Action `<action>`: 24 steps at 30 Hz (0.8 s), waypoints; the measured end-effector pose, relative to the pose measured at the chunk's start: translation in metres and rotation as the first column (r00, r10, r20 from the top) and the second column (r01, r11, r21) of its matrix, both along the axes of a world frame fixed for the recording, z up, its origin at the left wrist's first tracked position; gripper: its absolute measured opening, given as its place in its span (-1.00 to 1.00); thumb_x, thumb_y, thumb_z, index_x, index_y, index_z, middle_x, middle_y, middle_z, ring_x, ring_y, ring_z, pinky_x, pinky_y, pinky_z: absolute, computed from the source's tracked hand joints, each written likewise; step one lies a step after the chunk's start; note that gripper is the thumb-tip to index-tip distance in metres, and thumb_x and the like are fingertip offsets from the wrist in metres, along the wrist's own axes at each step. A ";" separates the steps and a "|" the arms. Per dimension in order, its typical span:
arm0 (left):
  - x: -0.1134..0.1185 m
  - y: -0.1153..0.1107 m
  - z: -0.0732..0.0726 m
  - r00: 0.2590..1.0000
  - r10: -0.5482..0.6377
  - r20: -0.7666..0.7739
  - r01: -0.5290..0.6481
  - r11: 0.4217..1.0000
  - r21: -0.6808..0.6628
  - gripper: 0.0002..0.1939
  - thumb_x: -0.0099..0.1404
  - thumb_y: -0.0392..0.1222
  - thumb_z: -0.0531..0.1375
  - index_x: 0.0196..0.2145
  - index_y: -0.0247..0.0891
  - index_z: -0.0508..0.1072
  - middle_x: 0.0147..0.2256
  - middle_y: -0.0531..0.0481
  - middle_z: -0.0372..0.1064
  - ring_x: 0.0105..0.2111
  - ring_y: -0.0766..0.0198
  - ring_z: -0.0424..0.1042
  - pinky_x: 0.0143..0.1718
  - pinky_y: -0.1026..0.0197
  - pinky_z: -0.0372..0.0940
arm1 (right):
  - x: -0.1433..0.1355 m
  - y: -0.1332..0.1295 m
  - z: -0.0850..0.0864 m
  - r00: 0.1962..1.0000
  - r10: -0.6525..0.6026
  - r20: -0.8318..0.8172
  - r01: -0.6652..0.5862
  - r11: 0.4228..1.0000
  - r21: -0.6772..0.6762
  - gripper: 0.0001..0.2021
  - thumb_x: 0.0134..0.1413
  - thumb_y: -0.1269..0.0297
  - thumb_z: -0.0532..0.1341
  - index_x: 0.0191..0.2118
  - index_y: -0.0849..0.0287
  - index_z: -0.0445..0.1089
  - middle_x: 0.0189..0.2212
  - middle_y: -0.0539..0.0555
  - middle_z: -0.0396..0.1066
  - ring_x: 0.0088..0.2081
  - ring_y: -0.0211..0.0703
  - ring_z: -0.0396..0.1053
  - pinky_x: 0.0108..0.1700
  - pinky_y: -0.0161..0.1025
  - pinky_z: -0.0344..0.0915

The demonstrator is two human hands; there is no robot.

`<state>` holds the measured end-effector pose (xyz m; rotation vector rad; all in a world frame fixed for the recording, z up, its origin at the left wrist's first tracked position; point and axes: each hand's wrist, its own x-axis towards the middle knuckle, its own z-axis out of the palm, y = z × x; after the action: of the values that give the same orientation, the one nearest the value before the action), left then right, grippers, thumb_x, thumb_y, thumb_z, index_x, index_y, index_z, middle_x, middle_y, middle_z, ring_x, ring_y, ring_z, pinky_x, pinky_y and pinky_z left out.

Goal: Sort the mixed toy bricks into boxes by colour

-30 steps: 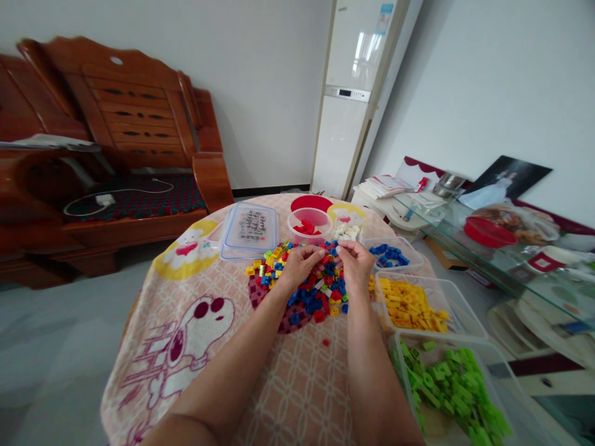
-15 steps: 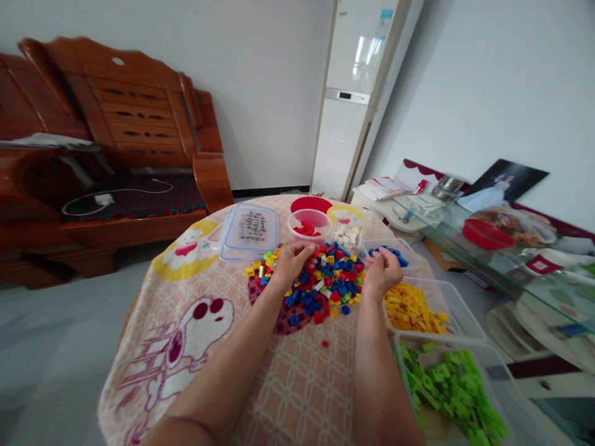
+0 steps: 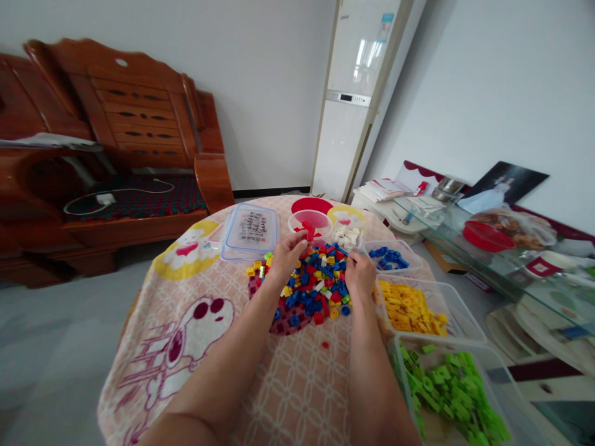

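Note:
A heap of mixed toy bricks [image 3: 320,279], red, blue, yellow, white and green, lies on the cloth-covered table between my hands. My left hand [image 3: 287,257] is at the heap's far left side, with a red toy brick [image 3: 310,235] pinched at its fingertips, just before the round clear tub [image 3: 297,234] of red bricks. Over the heap's right edge, my right hand [image 3: 361,272] has its fingers pressed together; what they hold, if anything, is hidden. Blue bricks [image 3: 387,257] lie in a clear box right of that hand.
Clear boxes of yellow bricks [image 3: 411,308] and green bricks [image 3: 455,390] line the right side. White bricks [image 3: 347,236] stand beside the tub. A blue-rimmed lid [image 3: 250,232] and a red lid [image 3: 310,205] lie at the back. A glass shelf [image 3: 493,266] adjoins the right.
My right hand has moved left from beside the blue-brick box to the heap's edge. My left hand has shifted slightly left, and a red toy brick now shows at its fingertips.

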<state>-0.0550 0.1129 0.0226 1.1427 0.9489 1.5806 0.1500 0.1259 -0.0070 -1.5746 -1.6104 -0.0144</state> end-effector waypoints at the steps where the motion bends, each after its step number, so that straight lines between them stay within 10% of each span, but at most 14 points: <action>1: -0.002 0.003 -0.002 1.000 0.004 0.016 -0.004 1.000 0.018 -0.37 0.21 0.07 0.40 0.15 -0.33 0.50 0.01 -0.21 0.58 -0.01 0.04 0.59 0.06 0.02 0.49 | -0.001 -0.001 0.001 1.000 -0.007 -0.001 0.007 1.000 -0.007 -0.74 0.15 0.40 0.13 -0.41 0.16 0.57 -0.41 0.22 0.57 -0.32 0.04 0.45 -0.16 -0.12 0.31; 8: -0.011 0.009 -0.010 1.000 -0.024 -0.012 0.024 0.998 0.059 -0.27 0.28 -0.02 0.35 0.33 -0.28 0.32 0.28 -0.34 0.37 0.26 -0.10 0.42 0.27 -0.16 0.34 | 0.004 0.000 0.002 0.999 -0.029 -0.029 0.029 1.000 -0.006 -0.73 0.10 0.42 0.12 -0.33 0.18 0.62 -0.36 0.24 0.62 -0.28 0.09 0.49 -0.12 -0.10 0.33; 17: -0.009 -0.001 0.000 0.947 0.070 -0.313 -0.044 0.995 0.090 -0.65 0.21 -0.09 0.31 -0.09 -0.32 0.64 -0.17 -0.16 0.65 -0.15 0.05 0.60 -0.02 0.05 0.47 | 0.004 0.001 0.003 0.990 0.136 -0.044 -0.133 0.988 0.077 -0.66 0.16 0.37 0.11 -0.13 0.20 0.63 -0.22 0.24 0.63 -0.15 0.09 0.51 0.02 -0.05 0.39; 24: -0.013 -0.006 0.003 0.701 0.304 -0.645 -0.199 0.952 0.233 -0.69 0.26 -0.30 0.22 -0.10 -0.20 0.68 -0.15 -0.11 0.63 -0.16 0.07 0.56 0.02 0.06 0.42 | -0.010 -0.003 0.001 0.958 0.284 -0.031 -0.278 0.952 0.129 -0.61 0.27 0.36 0.04 0.00 0.19 0.59 0.01 0.27 0.56 0.10 0.07 0.45 0.22 0.01 0.34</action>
<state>-0.0685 0.1066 0.0253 1.8271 1.5408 1.4674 0.1398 0.1228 -0.0057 -1.2321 -1.7470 0.0753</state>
